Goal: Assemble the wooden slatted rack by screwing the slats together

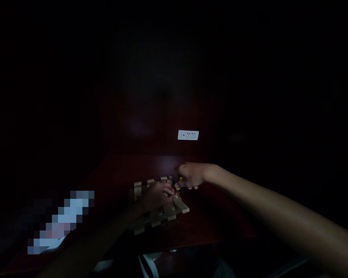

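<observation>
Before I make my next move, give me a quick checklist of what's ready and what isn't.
1. Right hand gripping the yellow item: ok, fingers curled around it.
2. Left hand on the wooden slats: ok.
3. Slats within the edge of the red table: ok.
4. Light on the work: not ok, very dim.
5. Working end of the yellow item in sight: cannot tell, too dark between the hands.
6. Left fingers well away from the yellow item: not ok, very close.

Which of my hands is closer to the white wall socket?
Your right hand. In this view it's just below the white wall socket, around something yellow; your left hand is lower and farther left, over the wooden slats.
</observation>
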`<state>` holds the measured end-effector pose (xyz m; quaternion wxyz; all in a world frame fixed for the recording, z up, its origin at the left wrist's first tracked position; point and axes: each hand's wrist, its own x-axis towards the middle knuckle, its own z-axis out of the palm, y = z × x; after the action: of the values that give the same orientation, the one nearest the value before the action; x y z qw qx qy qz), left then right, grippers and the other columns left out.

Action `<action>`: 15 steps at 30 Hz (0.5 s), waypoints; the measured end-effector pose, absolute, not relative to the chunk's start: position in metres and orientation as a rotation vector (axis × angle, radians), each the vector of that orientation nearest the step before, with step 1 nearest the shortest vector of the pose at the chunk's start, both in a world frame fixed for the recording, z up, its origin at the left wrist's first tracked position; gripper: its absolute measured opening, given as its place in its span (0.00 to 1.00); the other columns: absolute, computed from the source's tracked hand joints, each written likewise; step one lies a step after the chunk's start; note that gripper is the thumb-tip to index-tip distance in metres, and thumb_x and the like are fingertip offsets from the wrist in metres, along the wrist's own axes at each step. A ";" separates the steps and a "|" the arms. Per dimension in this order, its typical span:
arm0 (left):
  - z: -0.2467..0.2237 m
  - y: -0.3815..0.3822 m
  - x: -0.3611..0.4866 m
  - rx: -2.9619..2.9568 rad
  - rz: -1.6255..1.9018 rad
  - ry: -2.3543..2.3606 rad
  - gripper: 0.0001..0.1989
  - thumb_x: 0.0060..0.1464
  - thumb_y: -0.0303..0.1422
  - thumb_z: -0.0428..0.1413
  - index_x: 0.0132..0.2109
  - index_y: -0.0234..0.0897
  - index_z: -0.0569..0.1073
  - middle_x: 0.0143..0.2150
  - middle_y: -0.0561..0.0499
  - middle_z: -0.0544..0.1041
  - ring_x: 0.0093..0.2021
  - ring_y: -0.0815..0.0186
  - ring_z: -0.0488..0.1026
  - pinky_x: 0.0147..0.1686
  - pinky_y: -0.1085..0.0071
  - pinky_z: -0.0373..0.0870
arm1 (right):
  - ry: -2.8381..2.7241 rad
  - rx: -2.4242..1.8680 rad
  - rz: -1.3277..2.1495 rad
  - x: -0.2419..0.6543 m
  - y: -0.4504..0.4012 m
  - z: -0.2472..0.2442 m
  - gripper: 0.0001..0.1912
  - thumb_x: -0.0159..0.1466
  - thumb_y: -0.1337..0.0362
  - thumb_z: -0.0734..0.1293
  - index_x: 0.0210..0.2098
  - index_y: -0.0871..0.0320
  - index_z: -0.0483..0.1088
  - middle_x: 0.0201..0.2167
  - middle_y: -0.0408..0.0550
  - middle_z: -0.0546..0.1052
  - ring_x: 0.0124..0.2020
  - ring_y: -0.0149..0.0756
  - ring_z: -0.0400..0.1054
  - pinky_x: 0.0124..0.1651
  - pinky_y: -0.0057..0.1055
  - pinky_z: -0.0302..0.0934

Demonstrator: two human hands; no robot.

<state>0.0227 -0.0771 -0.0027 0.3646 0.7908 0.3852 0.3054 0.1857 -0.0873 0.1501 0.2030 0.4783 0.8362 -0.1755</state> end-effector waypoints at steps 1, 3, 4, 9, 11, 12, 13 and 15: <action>-0.003 -0.077 0.023 2.015 0.787 0.986 0.06 0.47 0.28 0.57 0.35 0.35 0.75 0.35 0.51 0.81 0.35 0.64 0.78 0.34 0.72 0.72 | 2.344 1.322 -0.433 0.185 -0.087 0.152 0.15 0.61 0.60 0.65 0.42 0.65 0.72 0.32 0.52 0.77 0.27 0.33 0.69 0.26 0.26 0.58; -0.005 -0.076 0.024 1.969 0.793 0.979 0.06 0.46 0.28 0.57 0.35 0.35 0.75 0.34 0.50 0.81 0.35 0.63 0.78 0.35 0.71 0.73 | 2.414 1.282 -0.336 0.183 -0.088 0.155 0.19 0.57 0.64 0.68 0.47 0.63 0.70 0.39 0.53 0.76 0.32 0.36 0.70 0.28 0.26 0.58; -0.006 -0.075 0.024 1.952 0.801 0.977 0.06 0.45 0.27 0.58 0.34 0.34 0.74 0.34 0.49 0.81 0.35 0.63 0.78 0.35 0.70 0.73 | 2.455 1.261 -0.306 0.182 -0.088 0.156 0.21 0.56 0.66 0.68 0.49 0.62 0.69 0.41 0.53 0.76 0.34 0.36 0.70 0.29 0.26 0.58; -0.012 -0.070 0.023 1.973 0.852 0.907 0.05 0.46 0.28 0.57 0.34 0.35 0.75 0.35 0.48 0.81 0.36 0.63 0.78 0.38 0.69 0.74 | 2.507 1.200 -0.230 0.177 -0.091 0.159 0.13 0.60 0.66 0.65 0.45 0.61 0.72 0.40 0.52 0.77 0.37 0.37 0.70 0.33 0.27 0.58; -0.014 -0.069 0.023 1.985 0.863 0.913 0.05 0.46 0.27 0.57 0.33 0.35 0.75 0.35 0.48 0.81 0.36 0.63 0.78 0.39 0.69 0.74 | 2.512 1.212 -0.198 0.177 -0.090 0.158 0.13 0.61 0.65 0.65 0.45 0.62 0.73 0.39 0.53 0.77 0.37 0.38 0.71 0.35 0.28 0.59; -0.013 -0.070 0.022 1.992 0.860 0.925 0.05 0.46 0.27 0.57 0.33 0.35 0.75 0.35 0.49 0.81 0.35 0.64 0.78 0.39 0.69 0.74 | 2.523 1.218 -0.188 0.178 -0.090 0.156 0.13 0.62 0.64 0.65 0.45 0.62 0.73 0.38 0.53 0.77 0.37 0.37 0.71 0.35 0.28 0.59; -0.013 -0.071 0.022 2.002 0.851 0.936 0.05 0.47 0.27 0.57 0.34 0.35 0.76 0.35 0.50 0.81 0.35 0.64 0.78 0.39 0.70 0.74 | 2.539 1.220 -0.184 0.180 -0.089 0.154 0.13 0.62 0.64 0.65 0.45 0.62 0.73 0.37 0.53 0.77 0.37 0.37 0.71 0.36 0.28 0.59; -0.012 -0.072 0.023 2.026 0.831 0.951 0.05 0.47 0.28 0.57 0.34 0.36 0.76 0.35 0.50 0.81 0.35 0.64 0.78 0.37 0.71 0.74 | 2.554 1.228 -0.208 0.184 -0.087 0.150 0.13 0.63 0.63 0.64 0.44 0.62 0.73 0.33 0.51 0.78 0.33 0.35 0.71 0.36 0.29 0.60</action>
<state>0.0226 -0.0721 -0.0116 0.3682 0.7890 0.3704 0.3235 0.1842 -0.0865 0.1495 0.1495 0.4272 0.8888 -0.0723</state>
